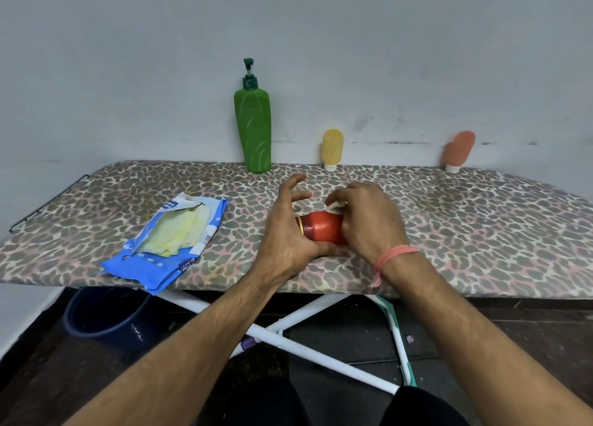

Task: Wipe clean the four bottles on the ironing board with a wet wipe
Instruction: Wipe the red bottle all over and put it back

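Note:
A red bottle (322,230) with a gold band lies sideways above the leopard-print ironing board (465,233). My left hand (287,230) holds its cap end with thumb and palm, the fingers spread out. My right hand (365,220) wraps round the bottle's other end and presses a white wet wipe (337,205) against it. A tall green pump bottle (253,130), a small yellow bottle (332,149) and a small orange bottle (459,151) stand cap-down or upright along the wall at the board's far edge.
An opened blue wet-wipe pack (170,242) lies on the board to the left, near the front edge. Under the board stand a dark blue bucket (102,316) and the white crossed legs (288,326). The wall runs right behind the board.

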